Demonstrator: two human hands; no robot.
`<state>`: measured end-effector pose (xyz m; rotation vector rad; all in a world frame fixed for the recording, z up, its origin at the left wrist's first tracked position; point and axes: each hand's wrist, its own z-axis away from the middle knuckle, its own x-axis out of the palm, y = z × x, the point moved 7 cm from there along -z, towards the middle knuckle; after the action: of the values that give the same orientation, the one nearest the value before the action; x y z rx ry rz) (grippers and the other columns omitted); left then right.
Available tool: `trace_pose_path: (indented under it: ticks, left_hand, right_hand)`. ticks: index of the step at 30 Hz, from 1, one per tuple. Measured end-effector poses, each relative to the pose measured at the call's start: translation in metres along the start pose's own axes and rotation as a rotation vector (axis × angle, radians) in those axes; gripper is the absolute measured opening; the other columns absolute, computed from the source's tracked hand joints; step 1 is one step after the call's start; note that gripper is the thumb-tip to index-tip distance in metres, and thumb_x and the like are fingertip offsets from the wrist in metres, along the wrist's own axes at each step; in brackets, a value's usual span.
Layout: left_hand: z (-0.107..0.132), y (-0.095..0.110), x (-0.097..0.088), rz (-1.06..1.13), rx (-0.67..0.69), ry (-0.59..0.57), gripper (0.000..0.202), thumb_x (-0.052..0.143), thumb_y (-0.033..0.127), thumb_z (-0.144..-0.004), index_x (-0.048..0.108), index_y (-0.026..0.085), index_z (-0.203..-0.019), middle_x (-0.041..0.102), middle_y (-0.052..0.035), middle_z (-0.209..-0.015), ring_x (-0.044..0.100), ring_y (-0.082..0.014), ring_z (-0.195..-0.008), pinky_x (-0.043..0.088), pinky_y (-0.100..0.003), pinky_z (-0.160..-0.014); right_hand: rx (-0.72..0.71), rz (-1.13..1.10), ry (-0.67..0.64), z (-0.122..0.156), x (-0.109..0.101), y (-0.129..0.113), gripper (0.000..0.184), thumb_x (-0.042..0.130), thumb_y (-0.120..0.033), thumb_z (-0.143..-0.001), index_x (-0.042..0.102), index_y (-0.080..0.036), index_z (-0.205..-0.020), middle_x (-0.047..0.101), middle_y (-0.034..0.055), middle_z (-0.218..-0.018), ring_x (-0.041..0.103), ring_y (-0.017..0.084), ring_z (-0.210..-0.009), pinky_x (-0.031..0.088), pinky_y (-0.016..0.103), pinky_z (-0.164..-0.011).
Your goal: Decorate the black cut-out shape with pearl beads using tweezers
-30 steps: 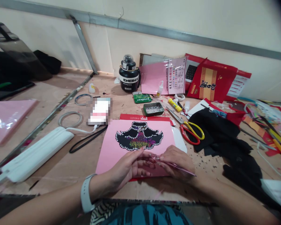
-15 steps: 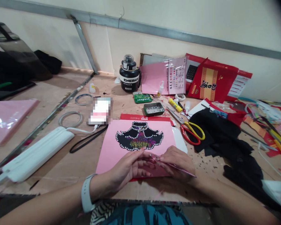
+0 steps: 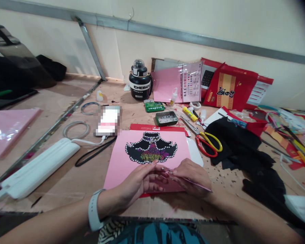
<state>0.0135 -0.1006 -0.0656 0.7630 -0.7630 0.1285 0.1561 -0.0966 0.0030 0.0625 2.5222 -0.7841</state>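
My right hand (image 3: 193,174) is closed around a slim pink tool (image 3: 199,185); its rear end sticks out below the palm, and I cannot make out its kind. My left hand (image 3: 142,179), palm turned inward and fingers curled, meets the tool's front end with its fingertips. Whatever small thing lies between those fingertips is hidden. Both hands are over the lower part of a pink sheet (image 3: 119,159). Just beyond them on the sheet lies a black cut-out shape (image 3: 137,154), edged with white beads and covered in purple and gold glitter at its centre.
Behind the sheet sit an open tin (image 3: 166,118), a green lid (image 3: 154,107), a glue stick (image 3: 189,114) and a black bottle (image 3: 140,83). Scissors (image 3: 209,144) and black fabric (image 3: 231,142) lie to the right. On the left are a phone (image 3: 108,120) and a white power strip (image 3: 43,167).
Hands, tool and cut-out keep nearly the same places. The whole view has shifted very slightly.
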Motion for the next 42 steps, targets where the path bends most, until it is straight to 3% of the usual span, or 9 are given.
trace_pose_path:
  ticks: [7,24,30,37,42]
  left_hand:
    - [0.001,0.000,0.000,-0.001,-0.006,0.022,0.039,0.051,0.043,-0.093,0.066,0.008,-0.105,0.066,-0.0157,-0.104,0.062,-0.0195,-0.089,0.051,-0.028,-0.075]
    - [0.001,0.002,0.000,-0.033,0.004,0.021,0.038,0.054,0.043,-0.092,0.068,0.009,-0.103,0.067,-0.0148,-0.103,0.063,-0.0188,-0.089,0.051,-0.027,-0.073]
    - [0.002,0.004,0.001,-0.095,0.049,0.074,0.040,0.057,0.046,-0.089,0.068,0.010,-0.101,0.068,-0.0149,-0.099,0.065,-0.0201,-0.085,0.051,-0.033,-0.077]
    - [0.001,0.006,0.004,-0.105,0.034,0.069,0.040,0.057,0.046,-0.088,0.069,0.010,-0.100,0.070,-0.0144,-0.099,0.065,-0.0210,-0.088,0.050,-0.033,-0.079]
    - [0.003,0.006,0.005,-0.106,0.039,0.066,0.040,0.054,0.046,-0.091,0.069,0.010,-0.100,0.069,-0.0147,-0.099,0.065,-0.0214,-0.088,0.050,-0.034,-0.080]
  right_hand:
    - [0.024,-0.017,-0.011,0.001,0.000,0.000,0.021,0.055,-0.012,-0.090,0.064,-0.016,-0.109,0.072,0.0070,-0.077,0.066,0.016,-0.067,0.050,0.030,-0.061]
    - [0.022,0.037,-0.009,-0.007,0.000,-0.004,0.018,0.059,-0.009,-0.086,0.063,-0.018,-0.101,0.071,0.0047,-0.074,0.065,0.014,-0.063,0.050,0.028,-0.060]
    - [0.064,0.022,-0.023,-0.009,-0.001,-0.002,0.016,0.057,-0.013,-0.089,0.063,-0.020,-0.102,0.071,0.0034,-0.075,0.065,0.013,-0.063,0.051,0.027,-0.061]
    - [-0.065,0.033,-0.028,-0.004,-0.001,-0.008,0.024,0.058,-0.011,-0.089,0.060,-0.015,-0.112,0.072,0.0072,-0.078,0.067,0.015,-0.067,0.051,0.029,-0.059]
    - [-0.054,0.020,0.006,-0.005,-0.002,-0.007,0.022,0.056,-0.012,-0.090,0.061,-0.015,-0.111,0.072,0.0066,-0.077,0.066,0.014,-0.065,0.051,0.029,-0.058]
